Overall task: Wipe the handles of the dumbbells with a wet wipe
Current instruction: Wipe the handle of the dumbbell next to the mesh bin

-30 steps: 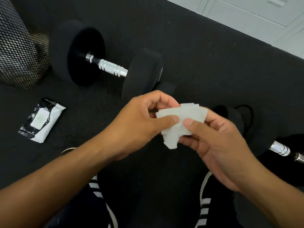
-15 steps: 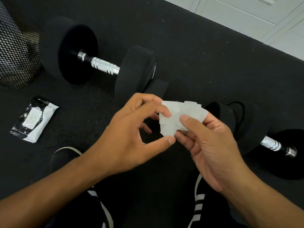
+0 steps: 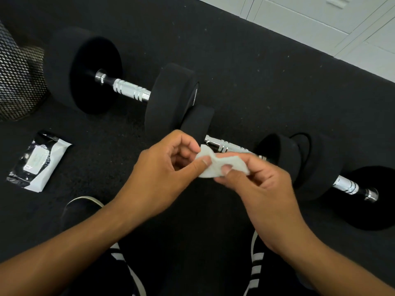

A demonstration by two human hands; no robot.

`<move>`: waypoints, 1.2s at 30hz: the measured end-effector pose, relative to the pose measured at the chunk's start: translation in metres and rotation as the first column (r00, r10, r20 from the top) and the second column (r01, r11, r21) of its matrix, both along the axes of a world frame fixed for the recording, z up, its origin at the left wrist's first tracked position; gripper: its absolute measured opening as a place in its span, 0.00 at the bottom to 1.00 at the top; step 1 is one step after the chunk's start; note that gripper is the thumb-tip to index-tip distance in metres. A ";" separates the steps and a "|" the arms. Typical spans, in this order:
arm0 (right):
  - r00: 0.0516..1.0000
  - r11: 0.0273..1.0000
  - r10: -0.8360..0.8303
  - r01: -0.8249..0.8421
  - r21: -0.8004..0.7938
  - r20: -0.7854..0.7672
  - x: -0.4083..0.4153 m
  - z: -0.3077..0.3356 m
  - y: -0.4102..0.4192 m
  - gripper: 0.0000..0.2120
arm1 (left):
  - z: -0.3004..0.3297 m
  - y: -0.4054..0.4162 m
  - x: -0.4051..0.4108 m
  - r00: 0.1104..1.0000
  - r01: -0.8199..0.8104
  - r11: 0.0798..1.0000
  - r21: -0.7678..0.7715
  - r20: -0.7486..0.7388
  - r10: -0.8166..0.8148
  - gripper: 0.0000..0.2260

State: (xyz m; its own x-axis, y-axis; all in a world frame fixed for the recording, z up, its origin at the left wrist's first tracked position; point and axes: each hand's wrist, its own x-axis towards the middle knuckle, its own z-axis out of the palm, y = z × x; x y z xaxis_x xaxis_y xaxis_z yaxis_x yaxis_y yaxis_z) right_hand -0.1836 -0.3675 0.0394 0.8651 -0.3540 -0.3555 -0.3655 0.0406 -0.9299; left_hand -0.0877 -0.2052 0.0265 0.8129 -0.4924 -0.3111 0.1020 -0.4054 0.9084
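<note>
Both hands pinch a white wet wipe above the black floor mat.

The left hand point(image 3: 162, 167) and right hand point(image 3: 260, 184) each grip the wet wipe point(image 3: 215, 165) between thumb and fingers, just in front of the middle dumbbell's handle point(image 3: 226, 146). A larger dumbbell point(image 3: 132, 90) lies beyond, another dumbbell point(image 3: 350, 186) to the right, and a wipes packet point(image 3: 38, 161) well apart on the left.

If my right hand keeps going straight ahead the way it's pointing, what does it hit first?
Probably the chrome handle of the middle dumbbell, just beyond the wet wipe that the right hand pinches together with the left hand. Depth is unclear from this one view.
</note>
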 end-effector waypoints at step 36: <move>0.753 0.364 0.304 -0.657 -0.660 -0.583 0.011 -0.034 -0.031 0.10 | -0.045 -0.011 0.010 0.517 0.243 0.711 0.660 0.532 -0.671 0.29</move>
